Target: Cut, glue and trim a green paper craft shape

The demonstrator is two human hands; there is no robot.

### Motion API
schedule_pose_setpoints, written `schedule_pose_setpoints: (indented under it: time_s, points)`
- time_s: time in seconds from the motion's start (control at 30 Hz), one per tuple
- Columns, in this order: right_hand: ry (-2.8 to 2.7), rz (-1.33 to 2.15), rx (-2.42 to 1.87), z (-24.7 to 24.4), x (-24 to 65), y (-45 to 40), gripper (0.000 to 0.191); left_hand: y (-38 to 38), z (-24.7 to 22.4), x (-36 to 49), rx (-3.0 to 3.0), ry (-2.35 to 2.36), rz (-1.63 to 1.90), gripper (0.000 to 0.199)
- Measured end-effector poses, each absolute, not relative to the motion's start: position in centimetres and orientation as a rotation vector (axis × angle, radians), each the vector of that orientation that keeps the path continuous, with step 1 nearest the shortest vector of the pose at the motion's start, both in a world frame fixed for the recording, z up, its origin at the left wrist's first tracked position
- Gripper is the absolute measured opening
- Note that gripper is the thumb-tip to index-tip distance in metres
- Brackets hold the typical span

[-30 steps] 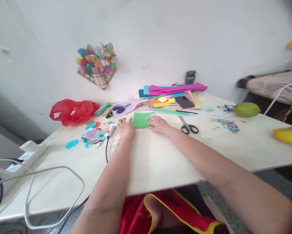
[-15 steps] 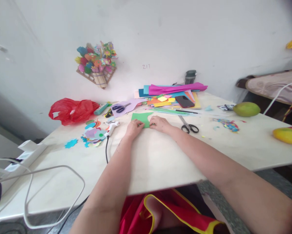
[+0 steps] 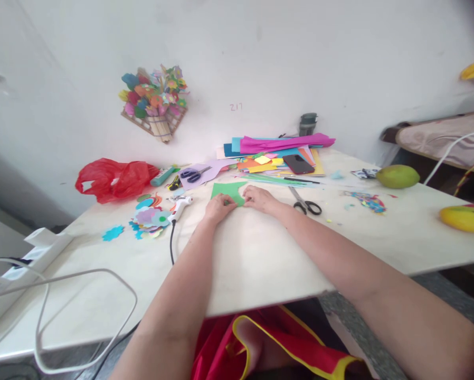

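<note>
The green sheet (image 3: 226,189) lies on the pale table (image 3: 253,253), mostly just beyond the fingers of the left hand (image 3: 220,207), which bend over its near edge. The fingers of the right hand (image 3: 259,198) are curled at the sheet's right side, their tips near the left fingertips. Whether either hand pinches the sheet or only presses on it, I cannot tell; the tips are too small and partly hidden. Just left of the left fingers rests a white glue gun (image 3: 179,208), and farther left sits a pile of flower-shaped cutouts (image 3: 150,216). To the right of the right fingers lie black-handled scissors (image 3: 312,207). Beyond both hands are thin green strips (image 3: 266,181), with a dark phone (image 3: 298,164) farther off, beyond the right fingers.
</note>
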State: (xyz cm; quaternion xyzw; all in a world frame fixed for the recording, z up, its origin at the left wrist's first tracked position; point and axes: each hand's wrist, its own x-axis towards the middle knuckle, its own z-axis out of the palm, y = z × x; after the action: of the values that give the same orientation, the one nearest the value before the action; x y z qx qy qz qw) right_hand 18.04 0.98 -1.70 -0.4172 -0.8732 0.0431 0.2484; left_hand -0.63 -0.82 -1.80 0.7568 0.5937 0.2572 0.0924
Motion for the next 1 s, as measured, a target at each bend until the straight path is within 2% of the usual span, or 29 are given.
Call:
schedule_pose_setpoints:
  time_s: [0.63, 1.0]
  points:
    - [-2.39, 0.155, -1.415, -1.9, 18.0, 1.9, 0.016, -1.0, -1.4, 0.2, 2.341, 1.88, 0.594, 0.021]
    - [-2.398, 0.213, -1.577, -0.2, 17.4, 0.8, 0.018, -0.9, -1.5, 0.9, 2.294, 1.993, 0.573, 0.032]
